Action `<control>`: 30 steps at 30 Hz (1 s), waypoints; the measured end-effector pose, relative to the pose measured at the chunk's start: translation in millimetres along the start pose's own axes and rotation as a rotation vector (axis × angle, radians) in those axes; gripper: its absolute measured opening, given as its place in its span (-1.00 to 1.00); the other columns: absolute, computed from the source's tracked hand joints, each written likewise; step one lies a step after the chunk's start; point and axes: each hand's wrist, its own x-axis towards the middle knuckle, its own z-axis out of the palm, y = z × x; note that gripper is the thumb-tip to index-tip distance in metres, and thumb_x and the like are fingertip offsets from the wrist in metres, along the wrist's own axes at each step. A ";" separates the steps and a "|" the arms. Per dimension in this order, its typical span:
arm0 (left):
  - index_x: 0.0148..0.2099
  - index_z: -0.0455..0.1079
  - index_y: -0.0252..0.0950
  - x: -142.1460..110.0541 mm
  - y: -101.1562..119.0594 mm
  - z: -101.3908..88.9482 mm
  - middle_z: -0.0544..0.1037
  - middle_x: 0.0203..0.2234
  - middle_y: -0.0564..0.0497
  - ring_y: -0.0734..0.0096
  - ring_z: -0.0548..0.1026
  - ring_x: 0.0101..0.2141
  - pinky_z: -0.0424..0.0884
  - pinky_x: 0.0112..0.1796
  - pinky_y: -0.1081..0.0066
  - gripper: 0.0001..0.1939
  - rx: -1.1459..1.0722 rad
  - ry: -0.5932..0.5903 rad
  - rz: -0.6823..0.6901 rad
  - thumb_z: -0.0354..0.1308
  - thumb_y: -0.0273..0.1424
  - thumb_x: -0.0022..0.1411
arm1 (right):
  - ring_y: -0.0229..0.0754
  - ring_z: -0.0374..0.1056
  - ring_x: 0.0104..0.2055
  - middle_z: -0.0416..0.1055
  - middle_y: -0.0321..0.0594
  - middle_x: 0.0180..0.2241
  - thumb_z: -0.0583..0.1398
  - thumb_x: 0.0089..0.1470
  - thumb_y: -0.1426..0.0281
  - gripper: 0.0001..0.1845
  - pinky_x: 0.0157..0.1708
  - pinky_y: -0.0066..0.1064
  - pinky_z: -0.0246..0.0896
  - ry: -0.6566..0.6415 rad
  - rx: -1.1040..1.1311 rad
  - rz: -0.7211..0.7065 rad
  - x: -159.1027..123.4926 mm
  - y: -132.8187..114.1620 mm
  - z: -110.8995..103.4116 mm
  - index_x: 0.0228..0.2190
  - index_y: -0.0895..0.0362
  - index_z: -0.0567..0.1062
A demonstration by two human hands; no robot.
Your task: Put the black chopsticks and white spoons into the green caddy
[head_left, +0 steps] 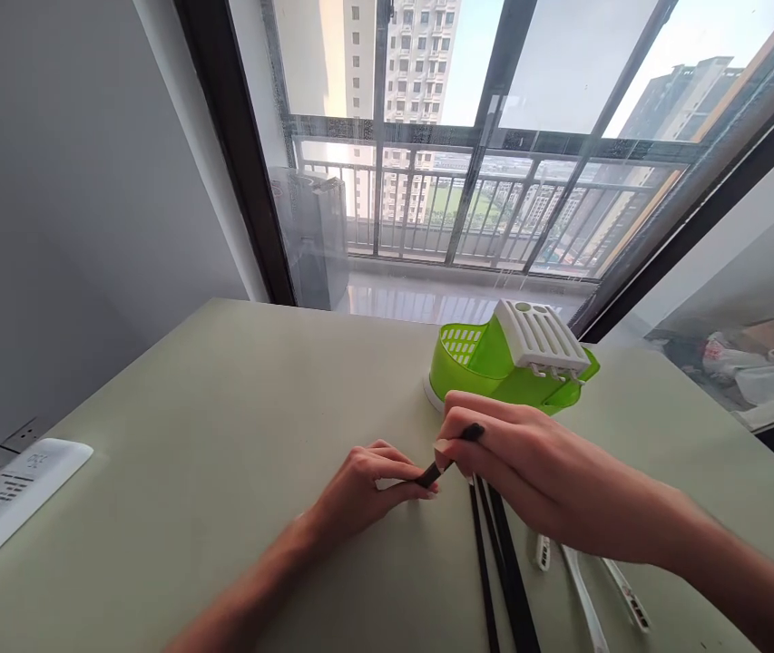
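Observation:
My left hand [377, 481] pinches one end of a short-looking black stick [431, 473] between thumb and fingers, low over the table. My right hand [495, 449] grips the same stick higher up, and its dark end pokes out above the fingers. Whether it is a chopstick I cannot tell. Beneath the right hand lie thin dark chopsticks [484, 562] and a wider black utensil [513, 580], their far ends partly covered. Just behind that hand stands a green utensil holder [475, 367] with a white slotted top [542, 337].
Right of the chopsticks lie a white spoon-like handle [583, 594], a patterned white handle [628, 594] and a short white handle end [543, 551]. A white power strip [19, 499] rests at the left edge of the pale table [257, 390]. Glass windows rise behind the table.

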 end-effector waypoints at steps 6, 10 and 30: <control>-0.18 0.68 -0.07 0.9 2.1 -0.8 0.71 -0.32 0.04 0.31 0.60 -0.28 0.51 -0.12 0.32 -0.84 0.009 0.005 -0.055 0.30 -0.20 0.29 | -0.29 0.24 -0.40 0.30 -0.30 -0.36 -0.04 0.46 0.34 -0.70 -0.32 -0.45 0.19 0.051 -0.003 0.001 2.1 5.5 0.7 -0.33 0.07 0.36; -0.18 0.69 -0.07 0.6 0.7 0.2 0.72 -0.32 0.03 0.30 0.60 -0.26 0.52 -0.10 0.31 -0.84 0.025 0.001 -0.068 0.29 -0.20 0.30 | -0.27 0.32 -0.37 0.39 -0.27 -0.34 0.00 0.44 0.31 -0.75 -0.31 -0.44 0.24 0.124 -0.034 0.027 -2.6 8.9 3.1 -0.26 0.06 0.41; 0.08 0.52 -0.14 -1.1 -7.6 3.8 0.64 -0.08 -0.04 0.21 0.55 -0.01 0.52 0.03 0.22 -0.56 0.176 0.094 -0.002 0.43 -0.28 0.15 | -0.23 0.40 -0.45 0.47 -0.29 -0.46 0.04 0.40 0.23 -0.67 -0.49 -0.39 0.21 0.535 -0.251 0.078 -16.6 -7.6 -49.6 -0.37 0.01 0.47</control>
